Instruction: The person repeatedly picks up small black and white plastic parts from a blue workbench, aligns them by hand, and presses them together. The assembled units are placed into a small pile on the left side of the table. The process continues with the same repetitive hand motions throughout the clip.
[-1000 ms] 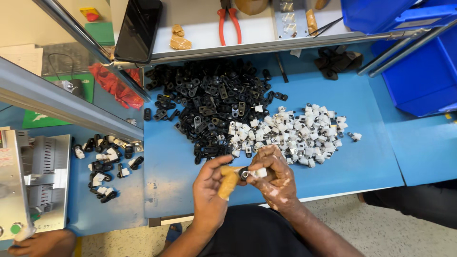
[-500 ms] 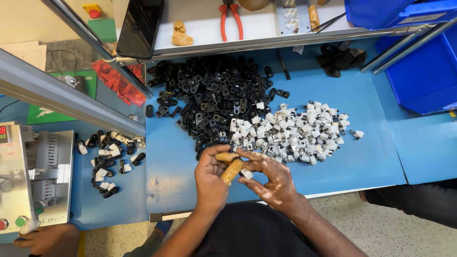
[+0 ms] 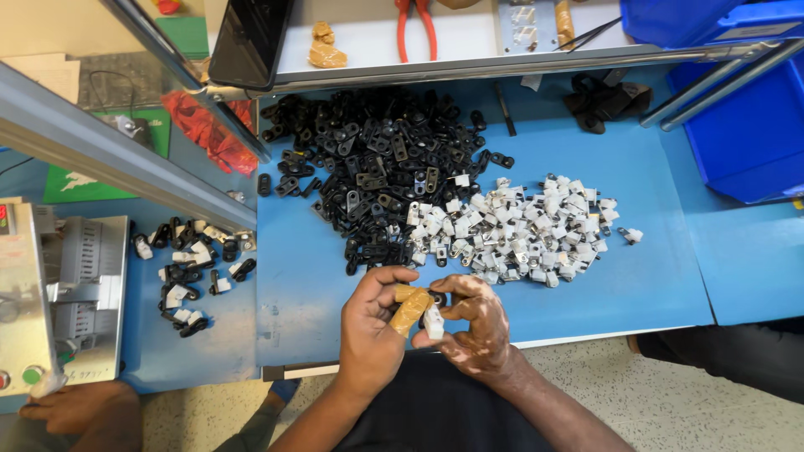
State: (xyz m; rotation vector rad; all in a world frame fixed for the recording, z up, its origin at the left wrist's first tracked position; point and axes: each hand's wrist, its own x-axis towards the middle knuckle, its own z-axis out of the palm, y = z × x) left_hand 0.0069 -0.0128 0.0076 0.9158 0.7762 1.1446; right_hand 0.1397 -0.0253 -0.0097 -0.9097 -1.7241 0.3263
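Note:
My left hand [image 3: 372, 333] and my right hand [image 3: 476, 322] meet at the near edge of the blue table [image 3: 645, 285]. The left hand grips a small tan wooden block [image 3: 410, 308]. The right hand pinches a small white plastic part [image 3: 434, 322] and a black part [image 3: 437, 296] against that block. Just beyond the hands lie a large heap of black plastic clips [image 3: 377, 159] and a heap of white parts with metal tabs [image 3: 523, 234].
A smaller mix of black and white pieces [image 3: 188, 272] lies at the left beside a grey metal machine [image 3: 46, 293]. Another person's hand [image 3: 79, 410] rests at the bottom left. Blue bins [image 3: 737, 125] stand at the right; red-handled pliers [image 3: 416, 29] lie on the back shelf.
Both hands stay together at the table edge. The fingers have shifted on the tan block, and the white part now shows below the right thumb.

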